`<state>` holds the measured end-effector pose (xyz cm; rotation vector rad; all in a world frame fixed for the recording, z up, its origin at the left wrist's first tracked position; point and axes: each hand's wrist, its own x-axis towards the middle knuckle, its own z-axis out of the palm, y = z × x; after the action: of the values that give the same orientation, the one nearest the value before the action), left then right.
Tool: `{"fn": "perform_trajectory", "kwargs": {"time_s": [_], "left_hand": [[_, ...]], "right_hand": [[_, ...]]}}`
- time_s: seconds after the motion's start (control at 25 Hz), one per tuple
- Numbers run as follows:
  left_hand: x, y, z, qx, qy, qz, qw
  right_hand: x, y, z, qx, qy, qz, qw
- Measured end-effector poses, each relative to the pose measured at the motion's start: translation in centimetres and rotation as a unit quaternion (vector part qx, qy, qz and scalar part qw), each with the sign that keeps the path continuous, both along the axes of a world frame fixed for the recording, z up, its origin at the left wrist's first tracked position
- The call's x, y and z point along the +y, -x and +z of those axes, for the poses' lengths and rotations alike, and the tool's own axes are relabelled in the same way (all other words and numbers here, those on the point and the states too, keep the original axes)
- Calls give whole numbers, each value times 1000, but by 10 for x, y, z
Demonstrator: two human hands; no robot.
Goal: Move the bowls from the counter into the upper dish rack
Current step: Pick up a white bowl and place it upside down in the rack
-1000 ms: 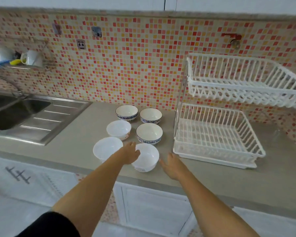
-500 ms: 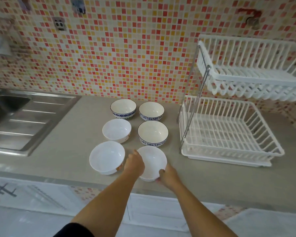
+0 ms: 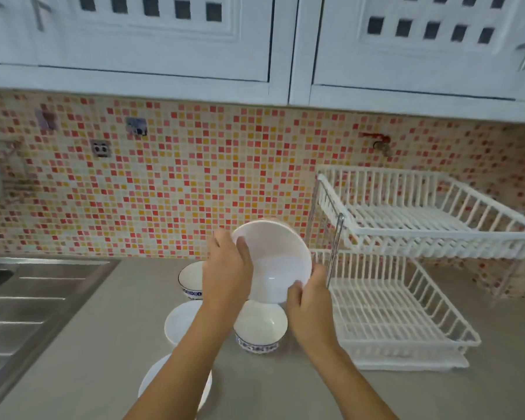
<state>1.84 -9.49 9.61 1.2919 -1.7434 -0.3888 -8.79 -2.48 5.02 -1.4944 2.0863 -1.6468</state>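
Both hands hold a plain white bowl (image 3: 275,262) in the air, tilted with its inside toward me, just left of the rack's steel post. My left hand (image 3: 226,268) grips its left rim, thumb inside. My right hand (image 3: 309,304) grips its lower right rim. The upper dish rack (image 3: 431,234), white and empty, is to the right at about the bowl's height. Below on the counter are a blue-patterned bowl (image 3: 259,328), another blue-patterned bowl (image 3: 190,280), and two plain white bowls (image 3: 181,322) (image 3: 155,380), partly hidden by my left arm.
The lower rack tier (image 3: 406,344) sits empty under the upper one. A steel sink drainboard (image 3: 28,313) lies at the left. White wall cabinets (image 3: 255,40) hang above the mosaic tile wall. Grey counter (image 3: 497,374) stretches to the right of the rack.
Both hands closed on the nearest white bowl and lifted it off the counter, up and right toward the rack. My view tilted upward, bringing the cabinets in.
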Motion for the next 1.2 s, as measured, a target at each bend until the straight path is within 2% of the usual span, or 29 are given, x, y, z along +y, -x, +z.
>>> {"fn": "perform_trajectory", "kwargs": {"time_s": [0.12,0.2,0.28,0.36,0.44,0.52,0.64,0.72,0.84,0.92,1.0,1.08,1.2], "left_hand": [[5,9,44,107,88,-93,986],[9,19,68,138,123,-175,967],[11,34,88,129,141,-259,947],[10,48,105,104,117,-337,928],[6,63,121,106,77,-395,909],[3,86,135,98,62,-421,900],[-10,126,146,3,64,-424,903],[-21,153,148,-62,73,-420,903],[-38,187,142,-97,73,-390,913],[-53,210,132,-125,71,-360,922],[-68,231,121,-165,60,-335,926],[-79,249,112,-199,35,-321,925],[-89,272,101,-276,-4,-298,914]], "right_hand": [[6,17,64,30,121,-17,992],[10,38,97,67,167,-40,983],[17,66,126,104,188,-61,975],[26,95,144,145,188,-69,969],[33,126,154,227,185,-77,953],[32,163,155,345,168,-116,916],[21,213,150,439,117,-122,882],[13,240,150,421,91,-85,899],[2,281,148,396,22,15,918],[-5,302,149,323,-64,116,937],[-19,318,149,244,-127,163,948],[-38,336,145,198,-177,179,947],[-69,355,134,242,-256,181,918]]}}
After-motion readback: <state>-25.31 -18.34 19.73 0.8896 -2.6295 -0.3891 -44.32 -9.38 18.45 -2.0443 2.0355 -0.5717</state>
